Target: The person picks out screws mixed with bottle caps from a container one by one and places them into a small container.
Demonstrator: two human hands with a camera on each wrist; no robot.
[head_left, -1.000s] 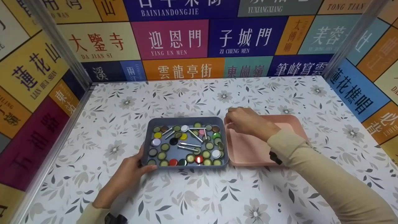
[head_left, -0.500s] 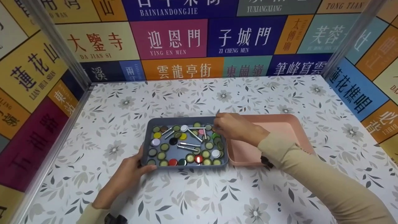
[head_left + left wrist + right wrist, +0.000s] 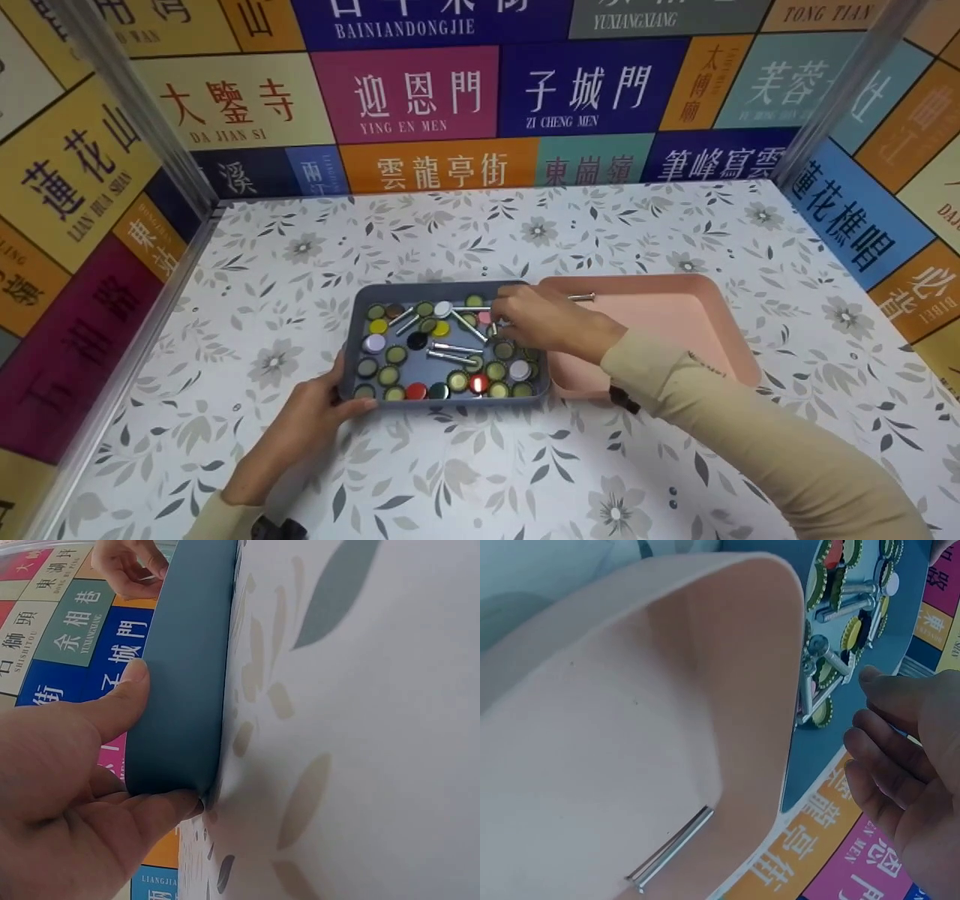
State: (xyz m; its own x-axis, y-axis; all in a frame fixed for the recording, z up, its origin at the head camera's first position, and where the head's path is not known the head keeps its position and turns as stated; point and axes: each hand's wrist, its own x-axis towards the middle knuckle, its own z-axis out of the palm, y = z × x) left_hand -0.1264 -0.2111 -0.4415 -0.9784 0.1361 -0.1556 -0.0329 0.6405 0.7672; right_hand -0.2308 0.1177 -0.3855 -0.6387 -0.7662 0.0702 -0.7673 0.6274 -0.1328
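Note:
My left hand [image 3: 324, 401] grips the left front corner of the blue-grey tray [image 3: 450, 403], thumb over the rim and fingers at the outer wall. Bottle caps [image 3: 395, 354] in several colours lie in this tray, many with the inside up, among several silver bolts [image 3: 455, 351]. Over its right back part reaches my right hand [image 3: 551, 319], fingers loosely bent. In the right wrist view, its thumb tip is beside the bolts and nothing shows between thumb and fingers. A bolt [image 3: 671, 849] lies in the pink tray [image 3: 652, 319], near its back wall.
The pink tray stands against the right side of the blue-grey one on a table [image 3: 420, 480] with a floral cover. Colourful sign-print panels [image 3: 420, 97] stand behind the table and at both sides. My right forearm [image 3: 720, 412] passes over the pink tray's front.
My right hand has moved left from the pink tray to over the blue-grey tray. A bolt now shows in the pink tray where the hand was. The left hand keeps its grip.

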